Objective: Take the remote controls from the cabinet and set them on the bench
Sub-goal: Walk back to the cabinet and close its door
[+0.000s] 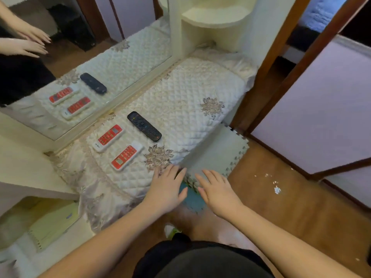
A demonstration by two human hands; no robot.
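Note:
Three remote controls lie on the bench (190, 93), which is covered by a white quilted cloth. A black remote (144, 126) lies nearest the mirror. Two white remotes with red faces lie to its left, one further back (108, 137) and one nearer the front edge (126, 157). My left hand (166, 189) hovers flat at the bench's front edge with straight fingers and holds nothing. My right hand (217, 192) is beside it over the floor mat, also flat and empty.
A large mirror (84, 63) behind the bench reflects the remotes and my hands. A cream corner shelf (216, 19) stands at the back. A foam floor mat (218, 155) lies below the bench. A brown door frame (281, 81) rises at the right. Books (52, 225) lie at lower left.

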